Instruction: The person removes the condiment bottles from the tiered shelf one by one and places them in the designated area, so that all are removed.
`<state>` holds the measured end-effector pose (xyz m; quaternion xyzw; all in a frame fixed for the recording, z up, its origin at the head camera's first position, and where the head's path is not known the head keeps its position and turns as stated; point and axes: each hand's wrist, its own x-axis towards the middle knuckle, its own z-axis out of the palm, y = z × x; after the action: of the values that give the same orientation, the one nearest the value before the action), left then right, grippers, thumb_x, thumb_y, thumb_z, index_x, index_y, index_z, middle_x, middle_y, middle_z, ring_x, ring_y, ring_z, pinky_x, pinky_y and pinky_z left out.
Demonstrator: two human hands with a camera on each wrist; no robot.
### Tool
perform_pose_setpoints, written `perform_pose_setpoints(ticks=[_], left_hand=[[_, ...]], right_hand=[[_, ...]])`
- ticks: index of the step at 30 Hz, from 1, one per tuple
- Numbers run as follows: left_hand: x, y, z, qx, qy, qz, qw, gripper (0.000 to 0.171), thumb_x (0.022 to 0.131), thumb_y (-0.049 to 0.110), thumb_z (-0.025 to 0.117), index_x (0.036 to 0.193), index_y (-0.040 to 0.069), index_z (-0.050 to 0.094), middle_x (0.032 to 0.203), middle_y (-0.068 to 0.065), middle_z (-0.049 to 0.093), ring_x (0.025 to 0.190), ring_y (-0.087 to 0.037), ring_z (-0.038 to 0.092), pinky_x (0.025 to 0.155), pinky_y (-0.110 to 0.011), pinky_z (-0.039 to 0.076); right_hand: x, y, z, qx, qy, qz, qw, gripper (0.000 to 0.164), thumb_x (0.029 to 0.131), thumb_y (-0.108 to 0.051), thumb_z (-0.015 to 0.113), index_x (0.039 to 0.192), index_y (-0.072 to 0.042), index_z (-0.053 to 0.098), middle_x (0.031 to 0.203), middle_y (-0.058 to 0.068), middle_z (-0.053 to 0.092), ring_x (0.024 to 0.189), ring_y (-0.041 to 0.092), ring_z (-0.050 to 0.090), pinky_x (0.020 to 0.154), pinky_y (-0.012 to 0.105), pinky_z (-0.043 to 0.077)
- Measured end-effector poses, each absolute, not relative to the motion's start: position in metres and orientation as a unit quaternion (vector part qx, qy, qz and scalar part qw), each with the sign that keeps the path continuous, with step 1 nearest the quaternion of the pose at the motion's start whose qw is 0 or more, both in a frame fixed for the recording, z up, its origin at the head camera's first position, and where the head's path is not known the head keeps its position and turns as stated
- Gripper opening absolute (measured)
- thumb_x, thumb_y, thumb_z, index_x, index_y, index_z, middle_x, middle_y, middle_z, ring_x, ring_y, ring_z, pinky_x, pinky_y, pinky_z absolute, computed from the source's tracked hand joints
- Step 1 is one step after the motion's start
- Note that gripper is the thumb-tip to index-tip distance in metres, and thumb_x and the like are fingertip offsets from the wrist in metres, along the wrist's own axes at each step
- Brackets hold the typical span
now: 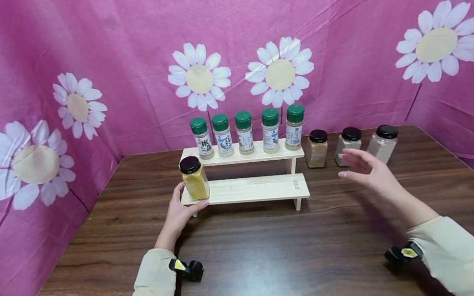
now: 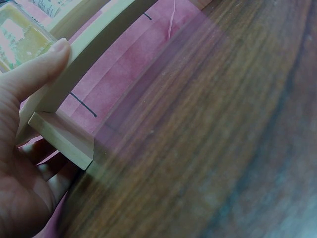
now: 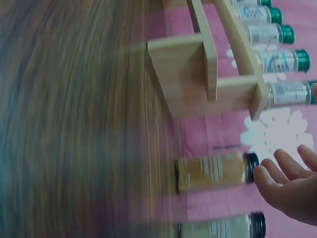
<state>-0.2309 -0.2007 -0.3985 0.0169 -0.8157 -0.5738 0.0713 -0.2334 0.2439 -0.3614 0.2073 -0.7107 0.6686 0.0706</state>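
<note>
A two-step wooden spice rack (image 1: 251,189) stands on the table. My left hand (image 1: 179,214) grips its lower left end: in the left wrist view the thumb (image 2: 47,67) lies on the shelf's front edge and the fingers go behind the end support (image 2: 64,139). On the lower step, just above that hand, a black-lidded jar of yellow powder (image 1: 195,180) stands upright. My right hand (image 1: 376,178) hovers with fingers spread, holding nothing. Close by it are a jar of brownish seasoning (image 1: 316,150), a jar of pale seasoning (image 1: 345,147) and another pale jar (image 1: 382,145), partly covered by the hand.
Several green-capped shakers (image 1: 245,134) line the upper step. The brown wooden table (image 1: 251,264) runs back to a pink flowered cloth (image 1: 230,20), which also hangs along both sides.
</note>
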Motion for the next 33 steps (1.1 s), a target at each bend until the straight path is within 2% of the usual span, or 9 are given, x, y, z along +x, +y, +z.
perform_pose_setpoints(ticks=[2, 5, 9, 13, 17, 27, 33], left_hand=[[-0.231, -0.201, -0.399, 0.016, -0.815, -0.574, 0.072, 0.084, 0.063, 0.019, 0.077, 0.13, 0.009, 0.027, 0.13, -0.014, 0.031, 0.117, -0.022, 0.026, 0.097, -0.037, 0.018], [-0.231, -0.201, -0.399, 0.014, -0.814, -0.576, 0.076, 0.083, 0.063, 0.018, 0.077, 0.129, 0.009, 0.028, 0.129, -0.014, 0.032, 0.116, -0.022, 0.027, 0.097, -0.037, 0.018], [-0.231, -0.201, -0.399, 0.014, -0.812, -0.579, 0.079, 0.082, 0.063, 0.017, 0.077, 0.129, 0.008, 0.028, 0.128, -0.014, 0.033, 0.115, -0.022, 0.028, 0.096, -0.036, 0.019], [-0.231, -0.201, -0.399, 0.014, -0.811, -0.58, 0.077, 0.082, 0.063, 0.016, 0.077, 0.129, 0.008, 0.028, 0.128, -0.014, 0.033, 0.115, -0.022, 0.029, 0.096, -0.036, 0.019], [-0.231, -0.2, -0.399, 0.014, -0.811, -0.58, 0.075, 0.082, 0.063, 0.017, 0.077, 0.129, 0.008, 0.028, 0.128, -0.014, 0.032, 0.115, -0.022, 0.028, 0.096, -0.036, 0.019], [-0.232, -0.2, -0.4, 0.016, -0.813, -0.578, 0.073, 0.084, 0.063, 0.017, 0.077, 0.13, 0.008, 0.027, 0.129, -0.014, 0.031, 0.116, -0.022, 0.027, 0.097, -0.036, 0.018], [-0.232, -0.2, -0.4, 0.023, -0.814, -0.577, 0.067, 0.085, 0.063, 0.018, 0.077, 0.13, 0.009, 0.026, 0.131, -0.013, 0.03, 0.117, -0.021, 0.025, 0.097, -0.036, 0.018]], right_hand=[[-0.231, 0.234, -0.36, 0.213, -0.703, 0.676, 0.069, 0.049, 0.077, 0.001, 0.061, 0.123, -0.003, 0.043, 0.11, -0.002, 0.054, 0.099, 0.008, 0.049, 0.076, 0.018, 0.041], [-0.219, 0.213, -0.343, 0.213, -0.738, 0.637, 0.067, 0.049, 0.078, -0.002, 0.061, 0.123, -0.003, 0.043, 0.108, -0.007, 0.054, 0.099, 0.007, 0.049, 0.077, 0.017, 0.04], [-0.217, 0.19, -0.333, 0.224, -0.749, 0.621, 0.057, 0.048, 0.078, 0.003, 0.06, 0.122, 0.004, 0.04, 0.108, -0.004, 0.053, 0.102, 0.015, 0.048, 0.078, 0.018, 0.04], [-0.219, 0.171, -0.334, 0.226, -0.753, 0.617, 0.034, 0.052, 0.077, 0.002, 0.061, 0.122, 0.009, 0.036, 0.115, 0.013, 0.049, 0.107, 0.03, 0.043, 0.083, 0.028, 0.039], [-0.22, 0.154, -0.336, 0.23, -0.746, 0.625, 0.008, 0.052, 0.076, 0.003, 0.06, 0.122, 0.009, 0.036, 0.118, 0.028, 0.042, 0.108, 0.037, 0.039, 0.087, 0.038, 0.035], [-0.228, 0.121, -0.336, 0.246, -0.73, 0.637, -0.012, 0.051, 0.075, -0.001, 0.063, 0.12, 0.006, 0.04, 0.118, 0.024, 0.044, 0.109, 0.037, 0.039, 0.089, 0.045, 0.032], [-0.232, 0.1, -0.338, 0.242, -0.719, 0.65, -0.042, 0.053, 0.075, 0.0, 0.064, 0.122, 0.004, 0.039, 0.121, 0.023, 0.042, 0.109, 0.036, 0.04, 0.089, 0.043, 0.032]])
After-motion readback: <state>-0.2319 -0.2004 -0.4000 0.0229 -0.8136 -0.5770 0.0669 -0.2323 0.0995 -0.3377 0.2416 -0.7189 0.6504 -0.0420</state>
